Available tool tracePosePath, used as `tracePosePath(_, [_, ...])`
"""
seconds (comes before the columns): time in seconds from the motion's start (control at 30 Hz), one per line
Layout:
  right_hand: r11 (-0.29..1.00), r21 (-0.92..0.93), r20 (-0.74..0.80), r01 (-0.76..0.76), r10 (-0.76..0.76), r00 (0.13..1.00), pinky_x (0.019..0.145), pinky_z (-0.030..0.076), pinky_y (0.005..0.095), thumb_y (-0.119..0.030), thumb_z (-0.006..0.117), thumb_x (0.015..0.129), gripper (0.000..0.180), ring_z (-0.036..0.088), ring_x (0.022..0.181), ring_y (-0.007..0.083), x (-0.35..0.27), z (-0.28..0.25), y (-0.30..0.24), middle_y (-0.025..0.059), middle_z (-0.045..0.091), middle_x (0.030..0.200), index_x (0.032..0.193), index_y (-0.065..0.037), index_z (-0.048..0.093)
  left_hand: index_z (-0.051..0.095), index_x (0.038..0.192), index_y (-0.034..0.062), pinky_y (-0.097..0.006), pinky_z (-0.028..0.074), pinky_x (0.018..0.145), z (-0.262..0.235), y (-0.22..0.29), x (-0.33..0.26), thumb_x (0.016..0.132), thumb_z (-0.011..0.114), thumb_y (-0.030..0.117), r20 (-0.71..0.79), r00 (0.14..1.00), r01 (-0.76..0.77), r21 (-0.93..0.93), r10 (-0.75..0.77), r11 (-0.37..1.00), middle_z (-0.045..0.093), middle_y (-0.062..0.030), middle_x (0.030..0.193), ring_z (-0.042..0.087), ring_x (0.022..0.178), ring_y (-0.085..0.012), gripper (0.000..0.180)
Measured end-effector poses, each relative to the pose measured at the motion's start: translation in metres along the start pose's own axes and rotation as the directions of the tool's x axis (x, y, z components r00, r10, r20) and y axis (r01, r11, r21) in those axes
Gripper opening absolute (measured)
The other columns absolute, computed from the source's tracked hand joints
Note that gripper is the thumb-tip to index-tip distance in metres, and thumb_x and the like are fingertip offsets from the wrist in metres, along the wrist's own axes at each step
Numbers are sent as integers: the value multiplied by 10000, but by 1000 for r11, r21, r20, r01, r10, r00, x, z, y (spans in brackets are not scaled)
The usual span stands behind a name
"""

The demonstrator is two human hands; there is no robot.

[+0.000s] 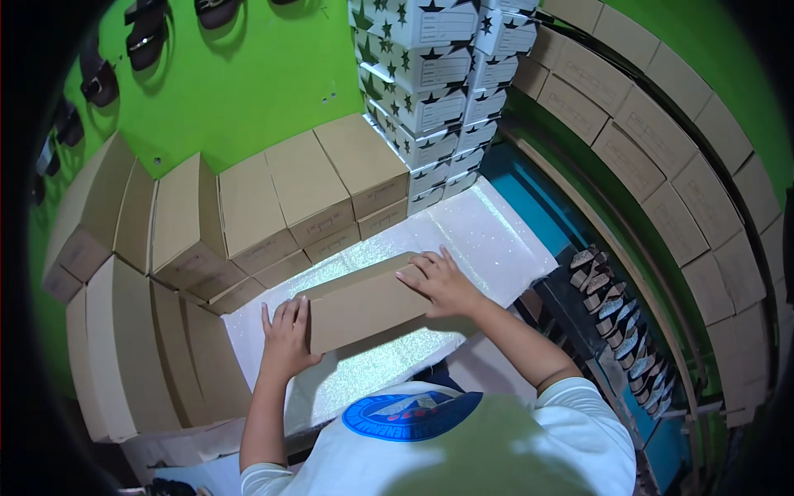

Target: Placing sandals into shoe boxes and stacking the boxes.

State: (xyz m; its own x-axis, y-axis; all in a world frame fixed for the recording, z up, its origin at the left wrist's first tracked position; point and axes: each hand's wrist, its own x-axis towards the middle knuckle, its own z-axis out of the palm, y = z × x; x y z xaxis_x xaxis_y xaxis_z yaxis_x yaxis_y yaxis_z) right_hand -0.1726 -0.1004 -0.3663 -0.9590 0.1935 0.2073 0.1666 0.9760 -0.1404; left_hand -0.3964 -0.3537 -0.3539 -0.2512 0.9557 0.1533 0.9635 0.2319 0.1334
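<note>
1. The left hand (287, 337) presses flat against the near end of a plain brown cardboard shoebox (364, 304); the right hand (440, 281) lies open-palmed on its far top corner.
2. The box rests on a glittery white sheet (488, 236).
3. Stacked brown cardboard boxes (281, 198) crowd just behind; white star-printed boxes (430, 83) rise beyond, and sandals (616, 318) lie to the right.

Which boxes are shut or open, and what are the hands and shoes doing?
Brown box: shut, flat on the glittery sheet.
Left hand: open, pressed on the box's end.
Right hand: open, flat on the box's top.
Brown stacks: shut.
Star boxes: shut, stacked.
Sandals: lined up on a rack.
</note>
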Motion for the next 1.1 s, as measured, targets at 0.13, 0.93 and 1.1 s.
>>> tracePosePath(0.13, [995,-97,-74,-35,28,997,1015,180,613,-287,773,453,878,351,1184,339,-21,-48,28,130,385,1258,1267,-292,445,254,1346,31,-571,179,1022,-6,19,34,453,773,330,-145,980,-133,19,134,991,396,-179,1209,385,1157,-357,1075])
tracePosePath(0.93, [642,-588,-750,-492,-205,629,1071,34,558,-100,675,562,958,155,1323,379,-84,-408,213,107,187,1441,1377,-346,236,372,1322,133,-489,134,1076,-210,279,317,436,799,273,-856,149,-288,441,495,850,472,-92,1203,472,1108,-272,994])
tracePosePath(1.1, [638,-606,-703,-475,-149,696,1079,70,529,-216,726,622,906,191,1308,342,-39,-448,185,121,225,1412,1390,-253,245,344,1317,57,-453,300,985,-255,303,439,470,785,250,-722,-651,-675,692,234,256,445,-129,1178,416,1125,-302,974])
